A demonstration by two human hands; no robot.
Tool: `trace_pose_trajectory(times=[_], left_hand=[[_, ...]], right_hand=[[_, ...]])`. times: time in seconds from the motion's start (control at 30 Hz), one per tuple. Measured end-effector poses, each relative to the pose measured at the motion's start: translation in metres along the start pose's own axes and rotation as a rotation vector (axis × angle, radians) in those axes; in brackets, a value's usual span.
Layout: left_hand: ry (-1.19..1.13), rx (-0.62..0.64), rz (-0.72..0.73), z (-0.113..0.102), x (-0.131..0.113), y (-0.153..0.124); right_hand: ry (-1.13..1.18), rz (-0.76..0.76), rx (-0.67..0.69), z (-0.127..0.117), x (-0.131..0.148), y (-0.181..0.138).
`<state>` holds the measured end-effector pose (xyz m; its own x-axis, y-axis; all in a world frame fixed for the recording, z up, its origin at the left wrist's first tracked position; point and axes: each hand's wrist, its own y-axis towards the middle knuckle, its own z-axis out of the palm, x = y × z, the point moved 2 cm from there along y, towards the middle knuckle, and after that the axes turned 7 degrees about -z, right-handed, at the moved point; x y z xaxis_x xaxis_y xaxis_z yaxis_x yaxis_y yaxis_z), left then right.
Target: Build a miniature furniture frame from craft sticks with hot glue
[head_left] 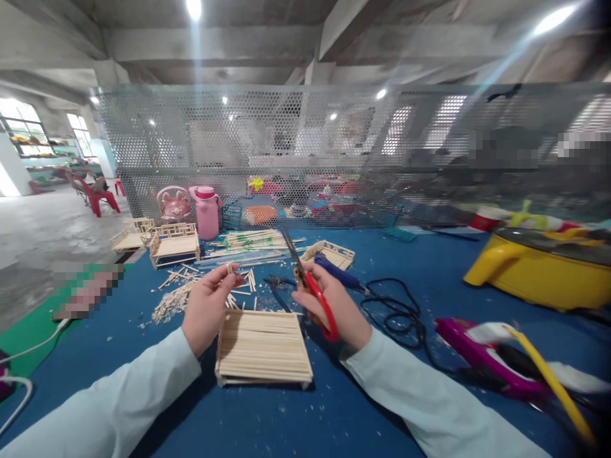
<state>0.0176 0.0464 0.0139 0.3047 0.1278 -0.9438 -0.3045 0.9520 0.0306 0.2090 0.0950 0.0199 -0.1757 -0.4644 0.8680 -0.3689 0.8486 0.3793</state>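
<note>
My left hand (208,305) pinches a short wooden stick piece (230,268) between thumb and fingers, just above the table. My right hand (329,304) grips red-handled scissors (312,286), blades pointing up and to the left toward the stick. Below and between both hands lies a flat panel of glued wooden sticks (262,346) on the blue table (305,420). Both arms wear pale blue sleeves.
Loose stick offcuts (174,299) lie left of the panel. Small stick-built furniture (174,243), a pink bottle (207,212) and a stick bundle (248,242) stand behind. A black cable (396,312), a purple tool (472,356) and a yellow pot (539,270) sit right. A mesh screen (334,152) closes the back.
</note>
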Motion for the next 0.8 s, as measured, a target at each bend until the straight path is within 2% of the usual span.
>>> trace_pose_trajectory(times=[0.07,0.17,0.27,0.37,0.43,0.57,0.8], left_hand=[[-0.084,0.100,-0.114,0.007,-0.001,-0.008],[-0.119,0.215,-0.362,0.018,0.002,-0.021],[-0.074,0.298,-0.475,0.024,0.003,-0.027],[-0.059,0.328,-0.474,0.022,0.003,-0.024],[-0.048,0.337,-0.455,0.018,0.005,-0.021],[0.037,0.388,-0.404,0.015,0.009,-0.021],[0.301,0.513,-0.235,0.023,0.002,-0.032]], right_hand=[[-0.016,-0.071,-0.049,-0.003,0.001,0.002],[-0.041,-0.197,-0.075,-0.005,0.004,0.001],[-0.127,-0.324,0.035,-0.006,0.009,-0.001],[-0.204,-0.367,0.153,-0.008,0.012,-0.002],[-0.198,-0.332,0.169,-0.006,0.013,-0.004],[-0.072,-0.242,0.116,0.007,0.018,-0.010],[0.125,-0.258,0.016,0.024,0.035,-0.021]])
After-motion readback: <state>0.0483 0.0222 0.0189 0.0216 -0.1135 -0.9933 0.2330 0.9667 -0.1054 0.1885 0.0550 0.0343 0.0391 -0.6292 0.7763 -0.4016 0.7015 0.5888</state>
